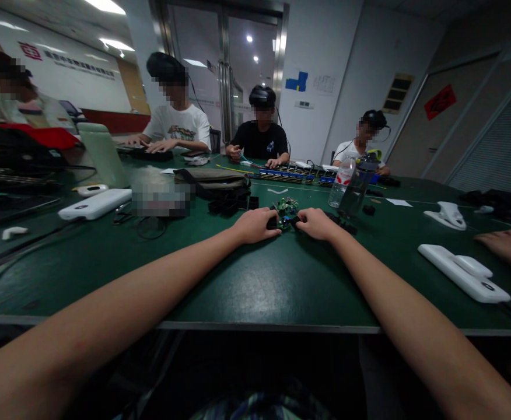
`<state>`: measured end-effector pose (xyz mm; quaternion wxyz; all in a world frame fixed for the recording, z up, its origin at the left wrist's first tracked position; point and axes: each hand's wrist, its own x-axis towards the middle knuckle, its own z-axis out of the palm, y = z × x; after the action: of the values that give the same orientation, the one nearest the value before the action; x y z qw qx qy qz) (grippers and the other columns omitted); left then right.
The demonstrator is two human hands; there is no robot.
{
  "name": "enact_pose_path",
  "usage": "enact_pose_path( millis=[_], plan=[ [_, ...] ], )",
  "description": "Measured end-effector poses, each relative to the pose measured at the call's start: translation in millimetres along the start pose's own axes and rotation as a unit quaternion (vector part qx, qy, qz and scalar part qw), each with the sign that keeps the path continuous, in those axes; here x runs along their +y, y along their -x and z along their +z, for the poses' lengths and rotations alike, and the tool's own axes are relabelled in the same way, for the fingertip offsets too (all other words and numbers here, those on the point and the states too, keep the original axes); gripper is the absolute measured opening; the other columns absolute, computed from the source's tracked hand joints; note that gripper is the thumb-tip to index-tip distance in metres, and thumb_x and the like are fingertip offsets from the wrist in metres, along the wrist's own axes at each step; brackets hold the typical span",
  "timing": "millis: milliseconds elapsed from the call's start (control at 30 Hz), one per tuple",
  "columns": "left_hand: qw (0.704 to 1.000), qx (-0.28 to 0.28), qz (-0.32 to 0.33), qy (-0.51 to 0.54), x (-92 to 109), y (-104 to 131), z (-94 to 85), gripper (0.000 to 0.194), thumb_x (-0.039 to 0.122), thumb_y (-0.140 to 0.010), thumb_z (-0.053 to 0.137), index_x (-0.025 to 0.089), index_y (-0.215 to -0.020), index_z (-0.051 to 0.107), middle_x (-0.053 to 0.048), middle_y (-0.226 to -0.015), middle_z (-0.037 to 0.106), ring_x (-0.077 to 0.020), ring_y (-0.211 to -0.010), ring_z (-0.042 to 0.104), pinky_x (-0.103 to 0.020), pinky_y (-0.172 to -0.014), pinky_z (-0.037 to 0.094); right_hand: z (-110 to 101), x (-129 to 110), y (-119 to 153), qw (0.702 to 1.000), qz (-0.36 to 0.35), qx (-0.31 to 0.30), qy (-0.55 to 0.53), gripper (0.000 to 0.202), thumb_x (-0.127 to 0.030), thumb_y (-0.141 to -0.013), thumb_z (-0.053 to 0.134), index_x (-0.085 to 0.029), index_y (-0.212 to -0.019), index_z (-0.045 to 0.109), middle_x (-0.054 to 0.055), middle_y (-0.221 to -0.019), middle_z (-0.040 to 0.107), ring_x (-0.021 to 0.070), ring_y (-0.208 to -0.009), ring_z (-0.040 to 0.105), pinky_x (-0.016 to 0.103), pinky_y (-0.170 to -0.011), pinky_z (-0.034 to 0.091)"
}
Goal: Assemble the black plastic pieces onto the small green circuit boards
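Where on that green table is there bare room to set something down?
Bare tabletop lies between the left forearm and right forearm, and between the latter and the long white device. Crowded beyond the left hand and right hand: khaki bag, red-labelled bottle.

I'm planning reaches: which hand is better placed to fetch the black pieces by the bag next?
Probably the left hand: it's nearest those black pieces, while the right hand is farther off to their right.

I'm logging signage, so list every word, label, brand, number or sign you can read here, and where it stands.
"福", apparently: red diamond paper on the door.
Wall lettering beside the red emblem: too blurred.
Bottle label: too blurred.
T-shirt print, posted sheet: any text too small.
No numbers legible.
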<state>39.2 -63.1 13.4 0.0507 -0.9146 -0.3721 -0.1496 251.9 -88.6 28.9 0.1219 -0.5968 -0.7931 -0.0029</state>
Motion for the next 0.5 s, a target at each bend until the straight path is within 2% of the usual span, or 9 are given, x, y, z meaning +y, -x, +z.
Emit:
enact_pose_path(
  millis=[300,500],
  plan=[
    [1.000,0.000,0.014,-0.017,2.7,-0.1,1.5,0.039,0.048,-0.088,0.056,0.022,-0.116,0.057,-0.008,-0.107,0.066,-0.0248,-0.099,0.063,-0.034,-0.086,0.049,4.1,5.8,-1.2,0.997,0.069,-0.016,0.015,0.014,-0.027,-0.083,0.056,-0.019,-0.084,0.067,0.008,-0.090,0.072,0.0206,-0.083,0.062,0.025,-0.063,0.035],
    [1.000,-0.006,0.015,-0.014,4.6,-0.1,0.1,0.040,0.045,-0.089,0.056,0.021,-0.120,0.055,-0.009,-0.107,0.065,-0.0247,-0.099,0.063,-0.035,-0.086,0.048,5.1,7.1,-1.4,0.996,0.078,-0.021,0.022,0.020,-0.030,-0.084,0.057,-0.018,-0.095,0.069,0.010,-0.099,0.072,0.0234,-0.092,0.064,0.026,-0.071,0.041]
  ],
)
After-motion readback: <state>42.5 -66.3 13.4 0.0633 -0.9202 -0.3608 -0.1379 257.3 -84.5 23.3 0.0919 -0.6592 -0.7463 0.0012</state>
